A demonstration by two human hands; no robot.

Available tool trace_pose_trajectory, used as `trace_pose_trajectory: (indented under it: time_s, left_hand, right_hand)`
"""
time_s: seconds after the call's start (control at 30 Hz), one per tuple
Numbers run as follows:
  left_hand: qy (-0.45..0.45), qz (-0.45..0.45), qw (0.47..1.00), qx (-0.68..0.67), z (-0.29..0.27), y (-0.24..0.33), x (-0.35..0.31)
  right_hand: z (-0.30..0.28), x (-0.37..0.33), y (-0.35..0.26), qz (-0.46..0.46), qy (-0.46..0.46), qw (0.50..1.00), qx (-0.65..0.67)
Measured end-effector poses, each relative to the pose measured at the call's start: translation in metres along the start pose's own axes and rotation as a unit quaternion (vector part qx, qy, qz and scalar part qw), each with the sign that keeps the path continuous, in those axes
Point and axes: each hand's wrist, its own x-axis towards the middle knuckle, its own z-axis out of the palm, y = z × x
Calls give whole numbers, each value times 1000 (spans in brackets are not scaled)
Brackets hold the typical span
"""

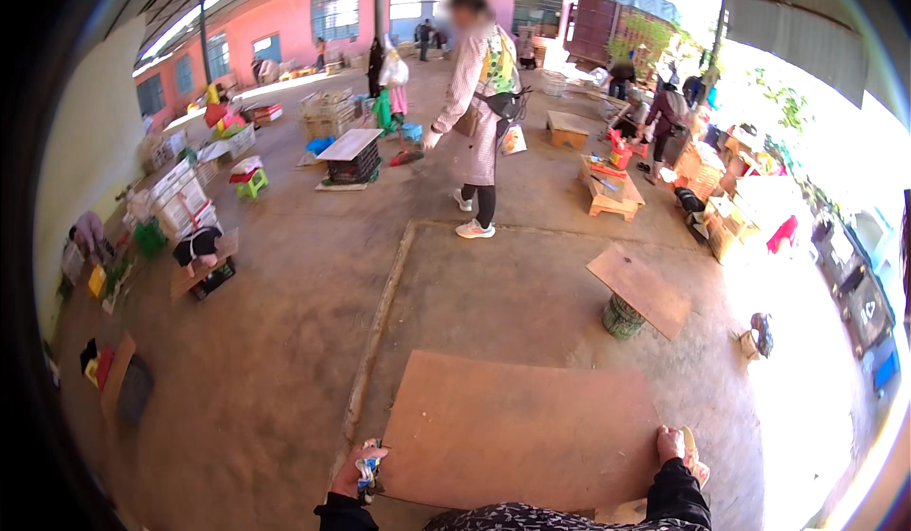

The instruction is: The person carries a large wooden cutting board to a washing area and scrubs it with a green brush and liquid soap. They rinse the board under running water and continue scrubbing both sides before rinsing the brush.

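A wide brown wooden board (pixel 522 427) lies broad and flat in front of my body. My left hand (pixel 353 469) is closed at its near left edge, with a crumpled blue-and-white thing (pixel 370 463) at the fingers. At the right edge my right hand (pixel 670 444) is curled around the board, thumb side up. Something cream and pinkish (pixel 695 457) shows beside that hand, too small to make out. The board hides whatever bears it from below, apart from a pale wooden piece (pixel 622 511) under its near edge.
A tilted board (pixel 645 289) rests on a round green base ahead right. Low wooden tables (pixel 609 189) stand farther back. One person (pixel 484 104) in a checked smock walks mid-floor near a board-topped crate stack (pixel 351 163). Crates (pixel 180 199) line the left, boxes (pixel 731 227) the right.
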Motion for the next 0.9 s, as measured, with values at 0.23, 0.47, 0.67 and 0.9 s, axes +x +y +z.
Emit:
trace_pose_trajectory:
  time_s: [0.23,0.47,0.67,0.9]
  left_hand:
    - [103,108,986,-77,-25,-62,-102]
    - [333,67,894,-294,-40,-180,-291]
    - [500,169,767,-366,-25,-327,-450]
    - [676,192,652,-284,-76,-397,-654]
  right_hand:
    - [100,46,-124,-306,-62,945,-102]
    - [236,-202,-301,-617,-286,721,-135]
    - [287,-429,-313,-717,-355,582,-144]
    - [316,-663,-302,-746,-381,536,-102]
